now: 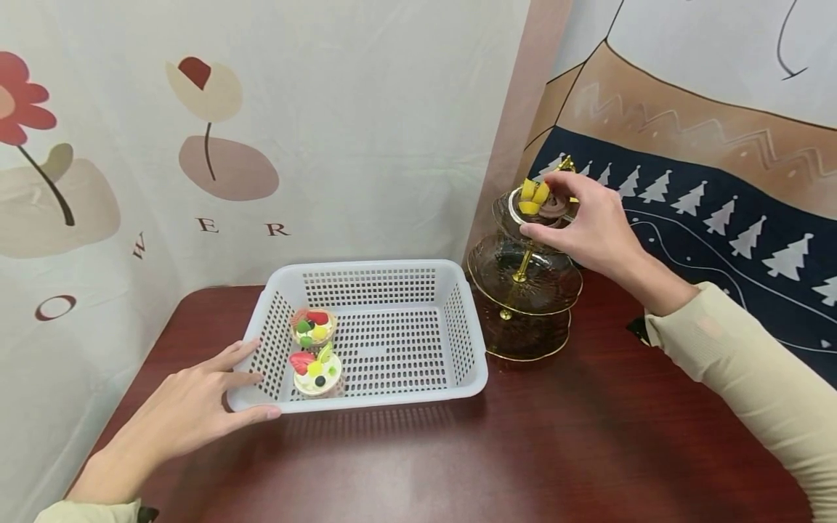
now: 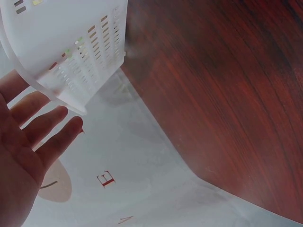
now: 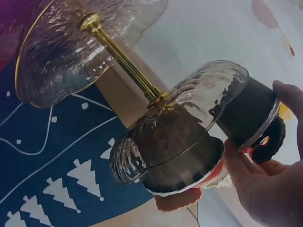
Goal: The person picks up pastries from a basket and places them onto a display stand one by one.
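Note:
My right hand (image 1: 598,221) pinches a toy dessert cup (image 1: 532,200) with yellow pieces on top, at the top tier of a three-tier cake stand (image 1: 523,280). In the right wrist view the held dark cup (image 3: 251,111) is at the clear plate's edge, between thumb and fingers. Beside it on that plate sits another dark cup (image 3: 182,172). My left hand (image 1: 189,407) rests on the left front corner of a white plastic basket (image 1: 373,399), its fingers spread along the rim. Two fruit-topped dessert cups, one behind (image 1: 314,328) and one in front (image 1: 318,374), stand inside the basket's left end.
The basket and stand are side by side on a dark red wooden table (image 1: 418,465). A pale curtain with flower prints (image 1: 366,131) hangs behind. At the right is a dark cloth with white trees (image 1: 693,207).

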